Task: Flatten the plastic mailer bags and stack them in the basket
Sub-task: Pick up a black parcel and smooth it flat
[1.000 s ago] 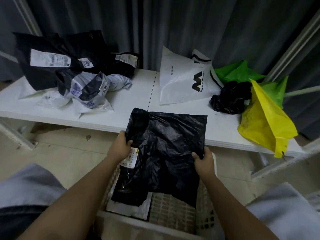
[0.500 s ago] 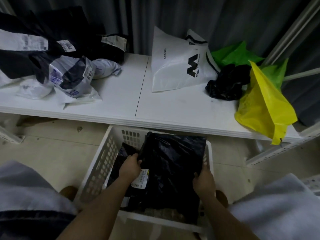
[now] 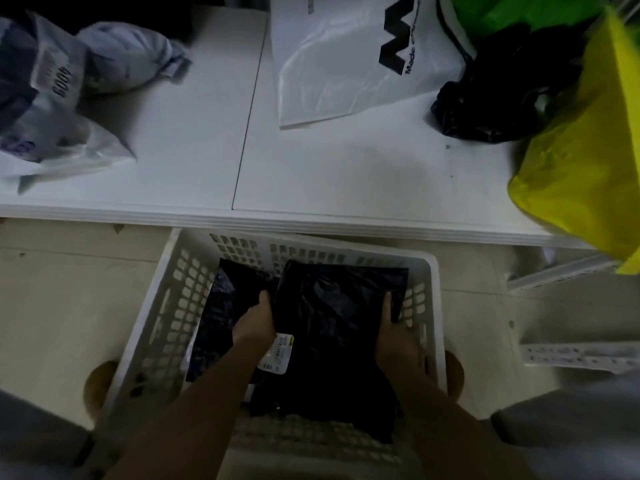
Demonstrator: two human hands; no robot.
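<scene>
Lying in basket [image 3: 180, 292], black mailer [image 3: 332, 327], left hand [image 3: 254, 323] and right hand [image 3: 393, 337] gripping its sides

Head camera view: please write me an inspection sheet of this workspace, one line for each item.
Surface: white table, bare in the middle, a seam running front to back.
Job's things: black mailer bag lowered into the white basket on the floor, over another dark bag.
Clutter: crumpled grey-white bags at table left; white bag with black logo, crumpled black bag, yellow bag and green bag at right.
Hands: left hand and right hand grip the black mailer bag's side edges.
Cables: nothing seen.
Surroundings: pale floor; white perforated rails at right.
</scene>
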